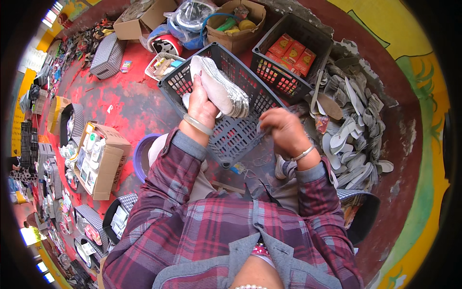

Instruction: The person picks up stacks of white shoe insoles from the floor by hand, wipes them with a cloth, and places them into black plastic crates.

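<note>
My left hand (201,107) is closed round a thick stack of pale grey insoles (220,89), held tilted over a dark grey plastic crate (226,139). The thumb lies across the top insole. At the crate's right side is my right hand (283,129), its fingers curled together and slightly blurred. Something greyish shows at its fingertips, too smeared to name. Part of a pale rounded piece shows beside my left wrist. To the right, a big heap of loose grey and white insoles (353,130) lies against the wall.
A second dark crate (262,50) holds red boxes (291,54). Behind are a cardboard box (239,36) and a small white basket (155,67). Left on the red floor stand an open carton (109,161), a purple basin (140,156) and a checked bin (109,57).
</note>
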A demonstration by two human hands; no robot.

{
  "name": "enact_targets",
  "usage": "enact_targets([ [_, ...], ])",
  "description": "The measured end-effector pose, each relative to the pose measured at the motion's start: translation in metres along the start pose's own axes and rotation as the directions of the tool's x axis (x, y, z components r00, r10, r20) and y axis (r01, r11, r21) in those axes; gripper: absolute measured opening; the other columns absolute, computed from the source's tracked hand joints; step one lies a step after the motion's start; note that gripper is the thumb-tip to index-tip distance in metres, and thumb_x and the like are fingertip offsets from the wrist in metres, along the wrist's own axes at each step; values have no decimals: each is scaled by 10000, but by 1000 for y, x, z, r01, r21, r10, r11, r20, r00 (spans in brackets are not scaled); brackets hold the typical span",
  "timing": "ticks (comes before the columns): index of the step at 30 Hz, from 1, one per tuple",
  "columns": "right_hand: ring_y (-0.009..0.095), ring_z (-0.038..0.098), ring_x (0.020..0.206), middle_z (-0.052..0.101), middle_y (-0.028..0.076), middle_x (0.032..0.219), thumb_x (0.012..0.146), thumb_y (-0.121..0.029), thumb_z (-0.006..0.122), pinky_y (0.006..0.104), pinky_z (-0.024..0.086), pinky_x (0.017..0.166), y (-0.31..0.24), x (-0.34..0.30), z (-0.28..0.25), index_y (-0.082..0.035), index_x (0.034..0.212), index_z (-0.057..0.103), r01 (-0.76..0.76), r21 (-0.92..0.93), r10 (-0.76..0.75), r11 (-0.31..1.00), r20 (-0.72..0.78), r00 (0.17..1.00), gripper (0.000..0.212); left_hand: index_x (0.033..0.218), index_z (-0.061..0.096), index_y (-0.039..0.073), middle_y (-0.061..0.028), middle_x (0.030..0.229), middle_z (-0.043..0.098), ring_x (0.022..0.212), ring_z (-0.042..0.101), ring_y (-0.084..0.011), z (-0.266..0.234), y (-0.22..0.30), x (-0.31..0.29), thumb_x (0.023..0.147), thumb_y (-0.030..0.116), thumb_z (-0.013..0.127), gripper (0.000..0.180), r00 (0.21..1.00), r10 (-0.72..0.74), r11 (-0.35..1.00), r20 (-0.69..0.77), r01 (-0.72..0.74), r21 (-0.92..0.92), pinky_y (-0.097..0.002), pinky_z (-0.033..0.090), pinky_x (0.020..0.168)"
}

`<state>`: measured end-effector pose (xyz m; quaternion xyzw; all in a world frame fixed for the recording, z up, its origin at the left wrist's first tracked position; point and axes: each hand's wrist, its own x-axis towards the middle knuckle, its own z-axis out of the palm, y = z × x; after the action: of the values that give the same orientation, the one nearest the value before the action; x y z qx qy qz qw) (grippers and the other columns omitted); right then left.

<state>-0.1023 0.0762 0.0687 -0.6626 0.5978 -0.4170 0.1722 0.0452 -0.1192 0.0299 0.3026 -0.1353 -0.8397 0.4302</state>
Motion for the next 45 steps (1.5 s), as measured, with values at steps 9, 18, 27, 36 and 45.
enact_targets([
  [9,89,561,909,629,24,987,878,-218,618,208,419,829,-1,19,-7,17,1085,608,-400,741,545,539,56,837,314,1263,431,6,-142,1198,543,1063,549,-274,25,-17,-34,950,455,422,548,982,141,980,122,-156,124,-424,458,906],
  [18,129,585,930,613,60,1050,797,-173,696,269,473,827,2,28,7,44,1165,543,-530,763,427,371,366,827,454,1197,489,12,-86,1092,586,984,571,-180,43,-12,-61,921,480,468,544,914,-64,972,399,-34,235,-340,466,873],
  [27,199,624,967,617,120,1099,730,-293,757,308,485,874,-2,10,17,62,1218,473,-473,881,172,7,465,869,667,1341,367,21,-179,1235,534,1142,516,-261,49,-10,-64,764,679,517,888,670,-240,940,703,-21,340,-383,414,991],
  [36,131,604,889,648,65,954,900,-251,591,256,473,801,28,14,-8,14,1099,579,-492,772,430,403,316,846,333,1123,532,41,-104,885,625,807,616,-220,35,-2,-49,822,550,561,591,819,-211,971,534,240,16,-378,535,814],
  [45,278,599,995,603,146,1115,950,-293,479,417,505,865,11,25,-77,-5,1177,528,203,972,574,121,-236,784,370,1182,550,36,-93,995,649,843,628,-165,25,-35,-66,878,563,468,613,805,-458,851,377,274,448,-298,521,736],
])
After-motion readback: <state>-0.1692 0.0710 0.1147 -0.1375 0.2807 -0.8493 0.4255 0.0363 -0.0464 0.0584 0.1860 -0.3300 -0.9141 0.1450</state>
